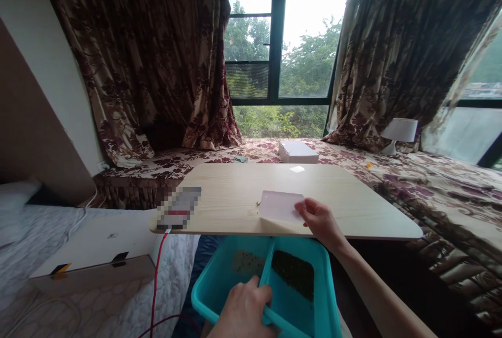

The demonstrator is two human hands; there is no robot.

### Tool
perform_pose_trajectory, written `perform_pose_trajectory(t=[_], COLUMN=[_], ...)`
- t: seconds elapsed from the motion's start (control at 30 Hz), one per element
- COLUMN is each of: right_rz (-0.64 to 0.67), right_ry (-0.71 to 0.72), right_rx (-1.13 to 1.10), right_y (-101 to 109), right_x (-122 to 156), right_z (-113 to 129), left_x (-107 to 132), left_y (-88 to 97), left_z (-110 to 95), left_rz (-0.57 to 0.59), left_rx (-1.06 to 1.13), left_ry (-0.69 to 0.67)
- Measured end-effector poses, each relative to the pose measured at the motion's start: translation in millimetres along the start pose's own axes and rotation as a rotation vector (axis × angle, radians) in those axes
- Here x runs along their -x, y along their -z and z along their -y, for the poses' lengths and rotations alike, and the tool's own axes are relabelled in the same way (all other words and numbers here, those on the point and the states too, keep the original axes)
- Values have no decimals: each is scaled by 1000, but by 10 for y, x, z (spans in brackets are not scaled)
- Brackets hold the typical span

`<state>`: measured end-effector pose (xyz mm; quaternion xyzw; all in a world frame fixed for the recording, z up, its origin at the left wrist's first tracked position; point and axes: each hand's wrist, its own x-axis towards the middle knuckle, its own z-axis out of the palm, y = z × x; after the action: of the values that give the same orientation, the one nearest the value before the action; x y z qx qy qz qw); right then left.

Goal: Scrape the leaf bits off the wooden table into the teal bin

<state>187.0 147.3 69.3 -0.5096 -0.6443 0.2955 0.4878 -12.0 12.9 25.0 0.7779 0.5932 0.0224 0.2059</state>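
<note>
Turquoise plastic forms the bin [331, 286] below the near edge of a pale wood-grained table [353, 197], and a divider [267, 262] splits it into two compartments. The left hand [245, 306] is closed on the near part of this divider, thumb toward the right compartment, its other fingers partly hidden. In the left compartment lies a thin, pale patch of contents [248, 262] dotted with dark specks; in the right one, a denser dark green granular mass [294, 272] covers much of the floor. Above the bin, the right hand [317, 218] pinches the right end of a pale, translucent-looking card [279, 205] between thumb and fingers. The card sits low over the tabletop near its front edge, slightly tilted; whether its near edge touches the wood cannot be told. Just beside the card's left edge is a small cluster of dark bits [258, 204], too tiny to identify. At the table's left end lies a pixelated flat object [180, 207], with a red cable [159, 265] running down from it. Farther back, a white box [298, 151] rests on the flower-patterned window ledge [251, 147].
</note>
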Motion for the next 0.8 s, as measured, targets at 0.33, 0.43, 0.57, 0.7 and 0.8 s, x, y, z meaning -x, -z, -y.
perform_pose_trajectory(t=[0.33,0.43,0.57,0.7,0.8], right_rz=[-7,9,20,20,30], right_ry=[17,33,58,36,15], right_rx=[46,61,59,5,-24], right_y=[-122,-124,-69,-77,-152], right_x=[-83,-101,-103,-88,-80], right_z=[-20,-50,-58,-13,9], left_x=[42,70,112,168,207], left_y=[75,85,53,44,79], left_z=[17,55,149,266,334], left_rz=[-19,-14,-39,-73,-97], left_rx=[13,28,70,164,201], left_ry=[12,12,36,79,124])
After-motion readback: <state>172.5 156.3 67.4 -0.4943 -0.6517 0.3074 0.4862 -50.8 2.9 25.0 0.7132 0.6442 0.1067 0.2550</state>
